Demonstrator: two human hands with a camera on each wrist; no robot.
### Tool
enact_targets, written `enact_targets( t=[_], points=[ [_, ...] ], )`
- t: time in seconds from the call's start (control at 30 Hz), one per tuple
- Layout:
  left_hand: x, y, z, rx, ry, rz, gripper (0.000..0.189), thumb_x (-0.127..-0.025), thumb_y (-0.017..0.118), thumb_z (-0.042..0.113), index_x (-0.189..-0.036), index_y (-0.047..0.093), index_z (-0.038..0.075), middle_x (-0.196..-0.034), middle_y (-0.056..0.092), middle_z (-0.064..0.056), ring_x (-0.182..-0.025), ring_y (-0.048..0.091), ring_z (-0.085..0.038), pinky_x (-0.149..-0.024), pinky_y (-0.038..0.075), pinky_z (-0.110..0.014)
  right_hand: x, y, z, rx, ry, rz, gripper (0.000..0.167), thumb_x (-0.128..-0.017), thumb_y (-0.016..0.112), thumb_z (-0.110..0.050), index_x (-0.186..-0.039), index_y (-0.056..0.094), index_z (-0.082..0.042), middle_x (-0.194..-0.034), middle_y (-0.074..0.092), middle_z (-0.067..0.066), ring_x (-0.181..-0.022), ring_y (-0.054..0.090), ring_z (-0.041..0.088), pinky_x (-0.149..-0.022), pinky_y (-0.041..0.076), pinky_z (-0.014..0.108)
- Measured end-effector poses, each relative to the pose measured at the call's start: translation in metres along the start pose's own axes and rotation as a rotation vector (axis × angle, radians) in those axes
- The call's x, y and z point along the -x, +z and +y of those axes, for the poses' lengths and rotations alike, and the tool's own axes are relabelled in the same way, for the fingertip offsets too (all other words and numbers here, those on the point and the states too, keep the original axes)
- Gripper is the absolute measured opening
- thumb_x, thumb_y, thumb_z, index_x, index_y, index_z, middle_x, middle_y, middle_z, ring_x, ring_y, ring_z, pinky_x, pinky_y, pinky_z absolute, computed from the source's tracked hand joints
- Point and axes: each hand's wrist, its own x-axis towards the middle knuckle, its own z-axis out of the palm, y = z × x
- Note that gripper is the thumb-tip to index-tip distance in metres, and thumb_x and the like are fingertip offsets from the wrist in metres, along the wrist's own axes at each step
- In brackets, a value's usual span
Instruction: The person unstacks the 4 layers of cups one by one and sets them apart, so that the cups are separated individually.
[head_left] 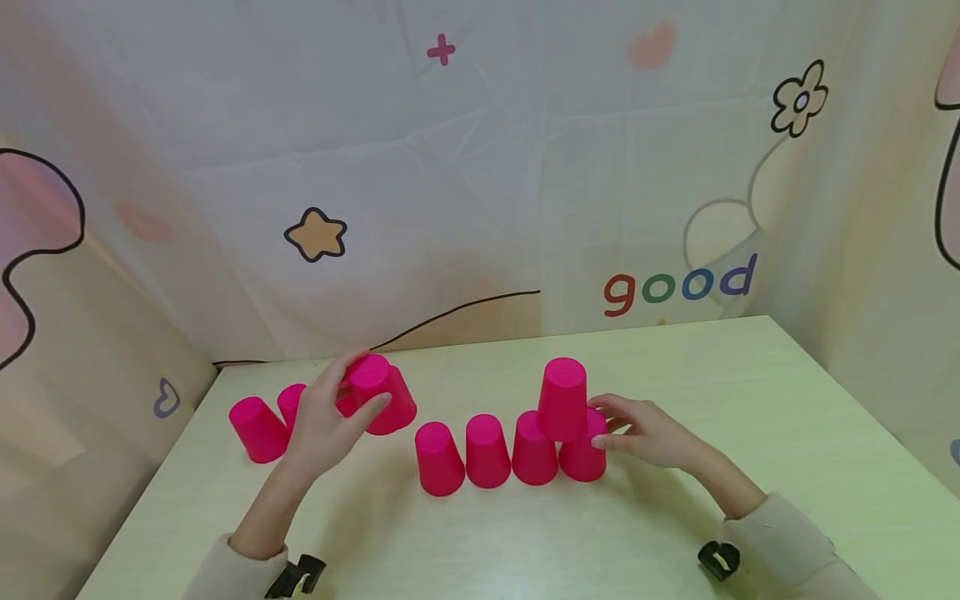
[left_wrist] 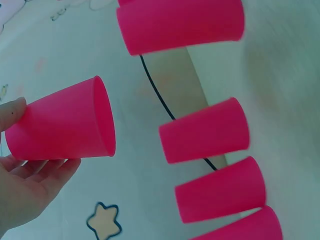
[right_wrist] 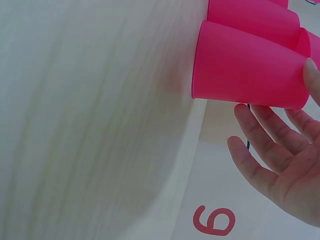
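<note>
My left hand (head_left: 330,421) holds an upside-down pink cup (head_left: 371,392) above the table, thumb on the near side. The left wrist view shows this cup (left_wrist: 60,122) between thumb and fingers. Several inverted pink cups stand side by side in the middle, among them the leftmost cup (head_left: 439,460). One more inverted cup (head_left: 563,400) sits on top at the right end. My right hand (head_left: 648,433) is beside the bottom right cup (head_left: 583,457), fingers loosely spread. In the right wrist view the thumb (right_wrist: 312,80) touches that cup's narrow end, with other fingertips along its side.
More inverted pink cups stand at the left and behind the left hand, including a cup (head_left: 258,429) at the far left. A pale wooden table (head_left: 487,550) lies underneath. A printed cloth (head_left: 480,192) hangs along the back and sides.
</note>
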Motion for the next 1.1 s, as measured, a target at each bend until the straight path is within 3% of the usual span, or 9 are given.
enact_targets(
  t=[0.3,0.5,0.73,1.1],
  points=[
    [0.002,-0.007,-0.025,-0.015,-0.044,0.028,0.058,-0.077,0.072,0.006,-0.128,0.044,0.004,-0.113,0.055,-0.013,-0.095,0.056,-0.024,-0.072,0.049,-0.020,0.000,0.000,0.000,0.000,0.002,0.001,0.050,-0.082,0.067,-0.022,-0.123,0.048,0.000,-0.111,0.057,0.013,-0.098,0.056,0.031,-0.074,0.051,0.034],
    [0.004,-0.005,-0.045,-0.059,-0.127,0.002,0.058,-0.077,0.072,0.006,-0.127,0.043,0.001,-0.113,0.054,-0.016,-0.095,0.055,-0.029,-0.070,0.053,-0.033,0.000,-0.001,0.001,0.002,0.003,0.003,0.050,-0.082,0.067,-0.022,-0.123,0.048,-0.001,-0.111,0.057,0.013,-0.098,0.056,0.030,-0.074,0.051,0.034],
    [0.008,0.000,-0.067,-0.069,-0.258,-0.035,0.061,-0.078,0.071,0.010,-0.130,0.040,0.003,-0.115,0.050,-0.018,-0.098,0.052,-0.033,-0.072,0.053,-0.038,0.000,0.000,-0.001,-0.001,0.002,0.004,0.050,-0.082,0.067,-0.022,-0.123,0.048,-0.001,-0.111,0.056,0.013,-0.098,0.056,0.031,-0.074,0.051,0.035],
    [0.005,0.007,-0.084,-0.049,-0.384,-0.090,0.061,-0.079,0.070,0.013,-0.130,0.039,0.004,-0.120,0.048,-0.019,-0.105,0.049,-0.036,-0.078,0.051,-0.042,0.001,0.000,-0.002,0.011,0.004,0.007,0.051,-0.082,0.067,-0.022,-0.123,0.048,0.000,-0.111,0.056,0.013,-0.097,0.056,0.030,-0.074,0.051,0.033]
  ],
)
